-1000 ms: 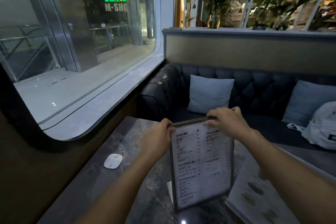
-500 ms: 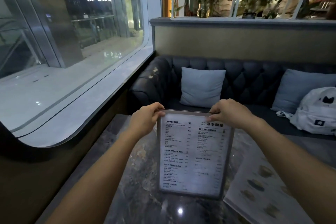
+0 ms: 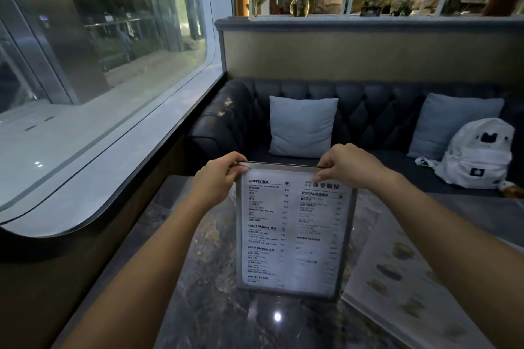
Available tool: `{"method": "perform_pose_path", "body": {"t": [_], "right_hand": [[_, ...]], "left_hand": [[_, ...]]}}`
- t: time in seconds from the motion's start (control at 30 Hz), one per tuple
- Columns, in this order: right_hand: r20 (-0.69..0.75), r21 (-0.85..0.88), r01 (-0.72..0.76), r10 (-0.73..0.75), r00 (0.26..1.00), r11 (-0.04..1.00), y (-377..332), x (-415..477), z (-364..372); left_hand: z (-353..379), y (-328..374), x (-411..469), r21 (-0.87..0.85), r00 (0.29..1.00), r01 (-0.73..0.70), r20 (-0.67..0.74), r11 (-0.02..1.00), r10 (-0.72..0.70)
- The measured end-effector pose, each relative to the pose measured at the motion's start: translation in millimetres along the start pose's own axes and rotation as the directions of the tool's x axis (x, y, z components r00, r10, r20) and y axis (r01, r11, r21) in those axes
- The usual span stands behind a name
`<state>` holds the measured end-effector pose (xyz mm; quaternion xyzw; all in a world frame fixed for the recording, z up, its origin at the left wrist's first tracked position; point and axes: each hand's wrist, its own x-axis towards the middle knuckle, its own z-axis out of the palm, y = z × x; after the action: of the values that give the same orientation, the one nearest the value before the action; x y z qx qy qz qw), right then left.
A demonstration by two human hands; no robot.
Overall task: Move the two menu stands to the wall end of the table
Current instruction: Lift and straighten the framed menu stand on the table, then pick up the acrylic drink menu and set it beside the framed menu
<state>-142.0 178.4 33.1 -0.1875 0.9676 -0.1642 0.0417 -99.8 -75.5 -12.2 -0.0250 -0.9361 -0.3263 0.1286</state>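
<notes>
A metal-framed menu stand [image 3: 293,231] with a white drinks list stands upright on the dark marble table [image 3: 215,317], facing me. My left hand [image 3: 219,177] pinches its top left corner. My right hand [image 3: 347,167] grips its top right corner. A second menu [image 3: 405,272] with food pictures lies tilted at the right, partly behind my right arm. The window wall [image 3: 85,167] runs along the table's left side.
A dark tufted sofa [image 3: 368,116] sits across the table with two pale cushions [image 3: 302,126]. A white backpack [image 3: 479,153] rests on the sofa at the right. A ledge with plants [image 3: 368,20] rises behind the sofa.
The menu stand turned from an angled pose to face me squarely, and both hands stayed on its top edge. The view shifted, and the small white object on the table left the frame.
</notes>
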Motion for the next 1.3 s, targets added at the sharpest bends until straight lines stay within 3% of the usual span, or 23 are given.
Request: {"method": "perform_pose_path", "body": {"t": [0.3,0.57,0.83,1.3], "right_hand": [[-0.024,-0.090,-0.012,0.010,1.000,0.996,-1,-12,-8],[-0.179,-0.093,-0.060,0.043,0.983,0.994,13,-45,-29],[-0.263,-0.058,-0.149,0.129,0.956,0.987,54,-114,-49],[-0.340,-0.008,-0.354,0.330,0.880,0.935,119,-229,-47]], "left_hand": [[-7,5,-8,0.043,0.989,0.012,-0.145,0.999,-0.006],[-2,53,-20,0.020,0.949,-0.177,-0.262,0.984,0.177],[36,114,-30,-0.045,0.924,-0.368,-0.129,0.929,0.360],[108,186,-30,-0.159,0.870,-0.466,0.094,0.870,0.484]]}}
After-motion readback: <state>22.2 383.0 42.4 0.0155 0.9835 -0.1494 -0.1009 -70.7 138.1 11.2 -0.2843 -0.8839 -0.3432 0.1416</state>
